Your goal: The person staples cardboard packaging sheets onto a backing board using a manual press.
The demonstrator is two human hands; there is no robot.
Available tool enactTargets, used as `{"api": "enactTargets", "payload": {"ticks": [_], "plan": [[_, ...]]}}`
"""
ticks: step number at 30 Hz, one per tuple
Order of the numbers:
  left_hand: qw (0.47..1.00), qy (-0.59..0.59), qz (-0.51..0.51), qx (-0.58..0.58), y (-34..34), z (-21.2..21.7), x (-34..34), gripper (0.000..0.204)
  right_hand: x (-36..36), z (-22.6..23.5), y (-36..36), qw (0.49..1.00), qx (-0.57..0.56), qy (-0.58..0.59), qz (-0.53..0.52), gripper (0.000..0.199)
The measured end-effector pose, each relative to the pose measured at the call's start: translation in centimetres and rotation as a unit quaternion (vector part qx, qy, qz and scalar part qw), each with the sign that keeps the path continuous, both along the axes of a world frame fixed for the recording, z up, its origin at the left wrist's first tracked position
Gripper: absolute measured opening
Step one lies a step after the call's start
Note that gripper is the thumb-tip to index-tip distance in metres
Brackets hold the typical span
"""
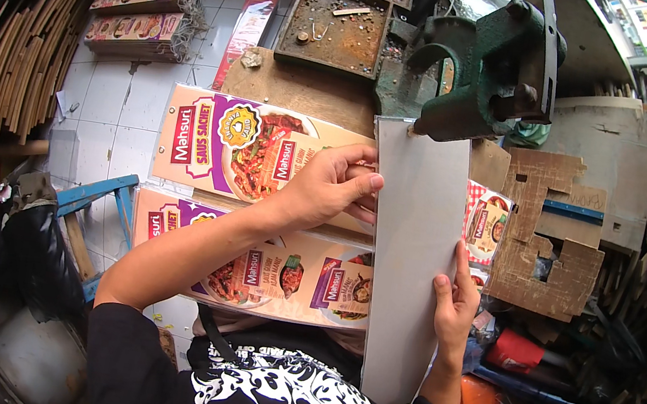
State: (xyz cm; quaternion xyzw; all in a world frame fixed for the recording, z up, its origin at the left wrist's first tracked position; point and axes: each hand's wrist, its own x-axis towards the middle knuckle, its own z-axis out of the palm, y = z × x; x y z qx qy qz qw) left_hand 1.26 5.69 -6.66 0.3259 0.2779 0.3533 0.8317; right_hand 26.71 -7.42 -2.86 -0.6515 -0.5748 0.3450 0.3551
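Observation:
A long plain grey board (pixel 415 249) slopes from near my body up to a green metal hand press (pixel 494 69), its far end at the tool's tip. My left hand (pixel 336 185) is closed, fingers curled and thumb at the board's left edge. The right edge sits in my right hand (pixel 455 301), thumb on top and index finger stretched along the side. Under my left hand and forearm lie two long printed food display cards, an upper card (pixel 218 149) and a lower card (pixel 294 285). Their right parts pass beneath the board.
A rusty compartment tray (pixel 337 28) holds small bits beside the press. Stacked printed cards (pixel 134 27) lie on white tiles at far left. Brown cardboard with cut-outs (pixel 543 272) lies to the right. A blue frame (pixel 102 198) stands at left; board stacks line both sides.

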Motion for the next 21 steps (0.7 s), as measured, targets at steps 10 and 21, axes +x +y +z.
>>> {"api": "enactTargets", "payload": {"ticks": [10, 21], "plan": [[1.000, 0.002, -0.004, 0.001, 0.11, 0.01, 0.11, 0.033, -0.20, 0.09, 0.07, 1.000, -0.007, 0.000, -0.012, 0.054], [1.000, 0.005, -0.004, 0.013, -0.12, -0.08, 0.08, 0.030, 0.51, -0.39, -0.17, 1.000, -0.004, -0.027, 0.008, 0.053]]}}
